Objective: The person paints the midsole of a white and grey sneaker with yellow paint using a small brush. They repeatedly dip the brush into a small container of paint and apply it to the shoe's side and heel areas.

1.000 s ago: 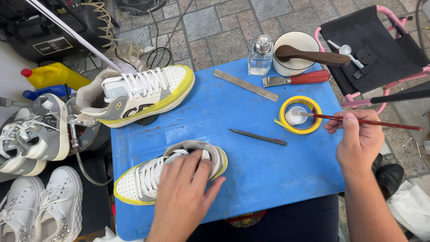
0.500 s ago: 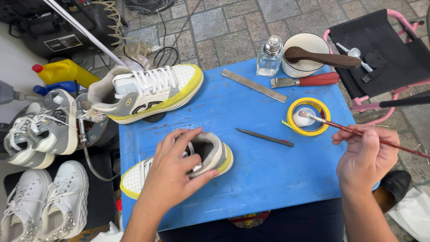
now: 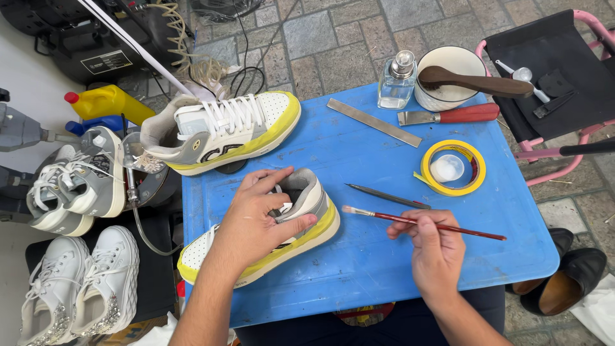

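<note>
Sneaker (image 3: 301, 221) gripped by left hand (image 3: 259, 221), paintbrush (image 3: 423, 222) in right hand (image 3: 435, 253)

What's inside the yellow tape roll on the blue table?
A small white round cap or dish sits inside the yellow tape roll, on the blue table. Whatever lies beneath the dish is hidden.

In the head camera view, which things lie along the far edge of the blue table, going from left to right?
White and yellow sneaker → flat grey metal ruler → clear glass bottle with silver cap → white round bowl with a brown wooden brush across it.
</note>
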